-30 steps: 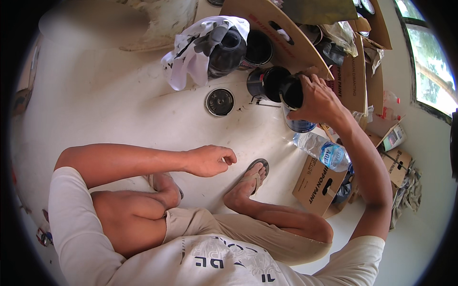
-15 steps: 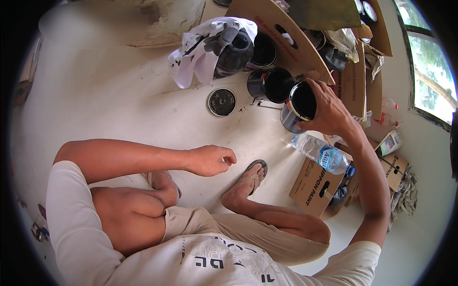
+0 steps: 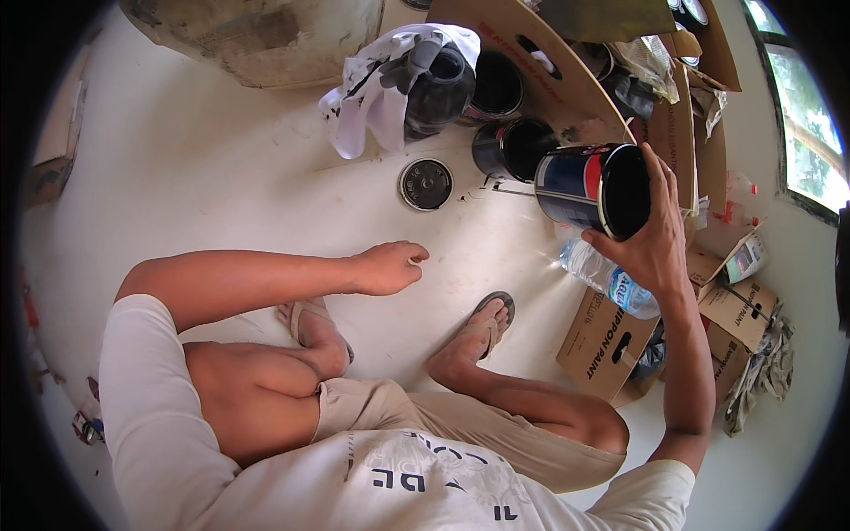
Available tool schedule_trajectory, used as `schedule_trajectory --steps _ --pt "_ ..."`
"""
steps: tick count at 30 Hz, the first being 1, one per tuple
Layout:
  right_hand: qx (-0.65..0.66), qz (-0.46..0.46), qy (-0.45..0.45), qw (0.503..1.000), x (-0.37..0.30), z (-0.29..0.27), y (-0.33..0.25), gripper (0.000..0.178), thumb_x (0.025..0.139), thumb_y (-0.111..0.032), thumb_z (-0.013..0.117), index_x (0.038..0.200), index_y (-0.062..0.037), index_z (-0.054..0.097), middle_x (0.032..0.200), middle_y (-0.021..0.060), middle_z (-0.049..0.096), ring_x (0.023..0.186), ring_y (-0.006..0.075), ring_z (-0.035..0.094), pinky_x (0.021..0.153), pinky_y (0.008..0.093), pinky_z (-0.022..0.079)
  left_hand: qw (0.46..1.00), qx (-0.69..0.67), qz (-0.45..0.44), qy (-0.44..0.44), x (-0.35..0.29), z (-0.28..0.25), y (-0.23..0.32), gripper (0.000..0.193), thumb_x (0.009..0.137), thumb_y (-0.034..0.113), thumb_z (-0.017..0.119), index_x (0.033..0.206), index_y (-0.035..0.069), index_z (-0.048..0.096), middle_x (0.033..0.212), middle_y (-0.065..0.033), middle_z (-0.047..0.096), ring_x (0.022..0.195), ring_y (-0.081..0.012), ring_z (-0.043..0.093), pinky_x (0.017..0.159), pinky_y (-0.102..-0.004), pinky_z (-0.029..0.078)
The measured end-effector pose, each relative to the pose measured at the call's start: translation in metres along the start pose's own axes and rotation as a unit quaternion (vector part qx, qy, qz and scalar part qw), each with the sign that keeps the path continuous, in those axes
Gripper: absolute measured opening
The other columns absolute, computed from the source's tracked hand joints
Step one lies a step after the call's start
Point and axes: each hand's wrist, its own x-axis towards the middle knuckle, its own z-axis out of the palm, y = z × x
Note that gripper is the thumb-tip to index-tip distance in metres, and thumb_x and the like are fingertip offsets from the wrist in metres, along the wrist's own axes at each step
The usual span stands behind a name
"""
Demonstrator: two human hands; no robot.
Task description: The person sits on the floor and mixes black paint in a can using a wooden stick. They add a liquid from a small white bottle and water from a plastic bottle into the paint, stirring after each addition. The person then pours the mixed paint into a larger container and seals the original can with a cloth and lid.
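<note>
My right hand (image 3: 653,252) grips an uncovered paint can (image 3: 571,188) by its rim end, thumb below and fingers along the far side. The can is held tilted on its side, its dark mouth facing right; its label is blue, white and red. My left hand (image 3: 388,268) hovers over the floor, fingers loosely curled with nothing visible in them. Beyond the held can stands another open dark can (image 3: 513,149). A round dark lid (image 3: 426,184) lies flat on the floor. Farther back are a dark bottle-like jug (image 3: 440,93) with a white cloth (image 3: 367,106) draped by it, and another can (image 3: 496,87).
A clear water bottle (image 3: 611,279) lies below the held can, by an opened cardboard box (image 3: 600,345). Larger cartons (image 3: 522,53) with cans stand at the back right. Grey rags (image 3: 763,372) lie at far right. A stained, pale bulky object (image 3: 266,44) stands at the back left.
My right hand has lifted the can and tipped it onto its side, so its label now shows. My left hand stays nearly in place.
</note>
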Motion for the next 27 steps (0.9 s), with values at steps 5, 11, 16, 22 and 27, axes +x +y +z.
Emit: schedule_trajectory --steps 5,11,16,22,27 --pt "0.060 -0.025 -0.002 0.998 -0.033 0.015 -0.015 0.131 0.055 -0.027 0.101 0.163 -0.0066 0.029 0.155 0.0225 0.043 0.142 0.0424 0.046 0.119 0.0505 0.043 0.982 -0.095 -0.107 0.122 0.025 -0.005 -0.025 0.069 0.101 0.024 0.052 0.160 -0.004 0.030 0.159 -0.0233 0.046 0.145 -0.0335 0.048 0.118 -0.0408 0.040" --pt "0.139 -0.104 -0.069 0.982 -0.059 0.090 -0.018 0.126 0.059 -0.031 0.099 0.160 0.0007 0.030 0.147 0.0276 0.044 0.132 0.0469 0.048 0.112 0.0502 0.045 0.959 -0.139 -0.157 0.193 0.049 -0.018 -0.020 0.077 0.100 0.025 0.052 0.162 -0.006 0.021 0.155 -0.0223 0.048 0.133 -0.0314 0.054 0.112 -0.0400 0.043" --pt "0.117 -0.146 -0.083 0.979 -0.061 0.146 0.001 0.117 0.065 -0.035 0.095 0.159 -0.0024 0.033 0.145 0.0283 0.043 0.131 0.0462 0.049 0.112 0.0492 0.045 0.971 -0.182 -0.056 0.144 0.084 -0.013 -0.034 0.079 0.097 0.021 0.054 0.167 0.006 0.019 0.164 -0.0199 0.040 0.131 -0.0265 0.054 0.103 -0.0408 0.049" --pt "0.124 -0.139 -0.073 0.980 -0.050 0.175 0.003 0.123 0.064 -0.039 0.096 0.162 -0.0074 0.029 0.147 0.0317 0.041 0.134 0.0482 0.046 0.116 0.0548 0.040 0.963 -0.141 0.074 0.215 0.067 -0.016 -0.052 0.067 0.104 0.012 0.051 0.162 -0.001 0.021 0.165 -0.0215 0.037 0.150 -0.0338 0.042 0.120 -0.0417 0.038" --pt "0.056 -0.083 -0.203 0.974 -0.055 0.135 -0.005 0.130 0.073 -0.064 0.086 0.166 -0.0046 0.018 0.164 0.0370 0.021 0.154 0.0527 0.022 0.122 0.0689 0.020 0.964 0.027 0.232 0.128 0.014 -0.017 0.039 0.074 0.109 0.026 0.045 0.168 0.003 0.007 0.174 -0.0207 0.017 0.162 -0.0327 0.018 0.129 -0.0450 0.022"
